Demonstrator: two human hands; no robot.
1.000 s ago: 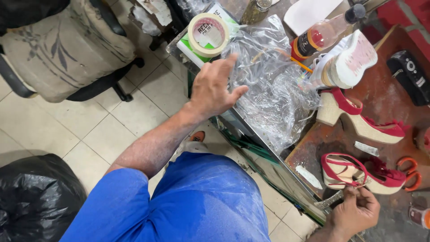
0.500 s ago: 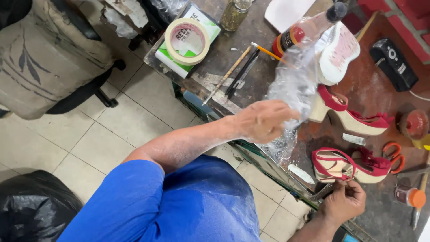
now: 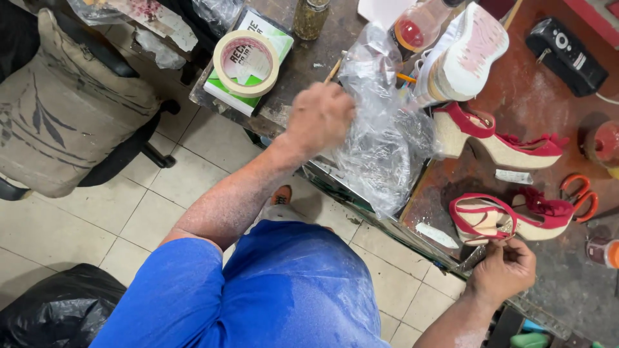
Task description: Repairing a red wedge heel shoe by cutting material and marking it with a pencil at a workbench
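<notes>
Two hands are at work on the worktop (image 3: 548, 96). Your left hand (image 3: 320, 116), at the centre top of the frame, has its fingers clenched around a bunch of the clear plastic bag (image 3: 380, 148), which hangs crumpled from the fist down to the worktop's near edge. Your right hand (image 3: 504, 270), at the lower right, sits at that same edge, its fingers pinched on the strap end of the nearer red wedge sandal (image 3: 509, 216); just what they pinch you cannot tell.

A second red wedge sandal (image 3: 496, 138) lies just above the first, and a white shoe sole (image 3: 467, 55) leans above that. Orange-handled scissors (image 3: 583, 193) lie right of the nearer sandal. At the upper left of the worktop a roll of masking tape (image 3: 246, 63) rests on a green and white box (image 3: 264, 38), close to the corner.

Open room is scant on the worktop, mostly the bare red patch at the upper right. Left of the edge lies tiled floor (image 3: 97, 212), with a padded chair (image 3: 58, 109) at the far left and a black bag (image 3: 58, 309) at the lower left.
</notes>
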